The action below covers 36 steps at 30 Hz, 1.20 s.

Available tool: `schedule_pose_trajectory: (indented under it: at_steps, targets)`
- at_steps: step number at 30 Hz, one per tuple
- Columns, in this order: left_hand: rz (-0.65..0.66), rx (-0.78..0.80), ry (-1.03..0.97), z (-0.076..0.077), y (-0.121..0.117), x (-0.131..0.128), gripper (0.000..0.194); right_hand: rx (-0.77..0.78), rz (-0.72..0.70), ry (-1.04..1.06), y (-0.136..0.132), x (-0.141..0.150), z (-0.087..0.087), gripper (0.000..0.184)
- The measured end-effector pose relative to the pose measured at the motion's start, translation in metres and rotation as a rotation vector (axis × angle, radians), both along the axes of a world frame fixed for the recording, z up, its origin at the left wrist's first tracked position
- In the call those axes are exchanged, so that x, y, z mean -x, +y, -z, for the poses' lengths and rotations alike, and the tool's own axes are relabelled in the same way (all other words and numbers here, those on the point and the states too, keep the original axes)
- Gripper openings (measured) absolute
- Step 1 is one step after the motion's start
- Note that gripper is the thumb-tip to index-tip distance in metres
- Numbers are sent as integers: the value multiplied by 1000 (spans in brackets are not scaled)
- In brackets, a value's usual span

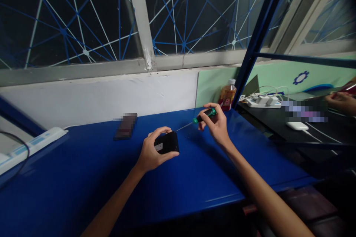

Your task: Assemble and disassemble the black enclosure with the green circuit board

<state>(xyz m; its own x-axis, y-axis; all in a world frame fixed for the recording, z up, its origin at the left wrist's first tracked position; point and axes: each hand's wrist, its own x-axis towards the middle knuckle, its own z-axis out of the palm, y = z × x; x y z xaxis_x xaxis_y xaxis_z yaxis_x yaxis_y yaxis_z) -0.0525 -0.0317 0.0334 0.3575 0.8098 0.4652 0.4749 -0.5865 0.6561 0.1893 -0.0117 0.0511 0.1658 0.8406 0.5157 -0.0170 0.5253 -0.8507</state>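
My left hand [151, 152] is closed around a small black box-shaped device [170, 142] with a pale label on its face, fingers along the top edge and thumb along the bottom. In my right hand [215, 124] is a screwdriver [204, 115] with a green and black handle. Its thin metal shaft slants down to the left, and the tip meets the upper right corner of the device. Whether it sits in a screw is too small to tell. A few tiny dark bits, perhaps screws [188, 136], lie on the blue table [200, 177] between my hands.
A dark flat slab, partly blurred out [125, 127], lies at the back left. A white power strip [33, 146] runs along the left. A drink bottle [228, 94] stands by the blue post. On the black desk [267, 126], another person's hand [343, 103] shows beside chargers [265, 100].
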Motion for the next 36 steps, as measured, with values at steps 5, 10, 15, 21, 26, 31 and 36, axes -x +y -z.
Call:
schedule_pose_trajectory:
  at_steps: [5,10,15,21,26,31,36]
  targets:
    - [15,16,-18,0,-1,-1,68,-23,193,-132,0,-1,2,34]
    - [11,8,-13,0,0,0,69,-22,-53,-59,0,-2,-1,41]
    - [18,19,-7,1,0,0,69,6,125,-91,0,0,2,37]
    - [14,19,-5,0,0,-1,68,7,-46,-52,1,-2,-1,39]
    - [33,22,-12,1,0,-1,68,25,67,-88,1,-1,1,38]
    - [25,11,0,2,0,-1,68,-6,105,-119,1,-1,2,32]
    - [-10,-28,52,-2,-2,-2,64,29,42,-83,2,-3,0,41]
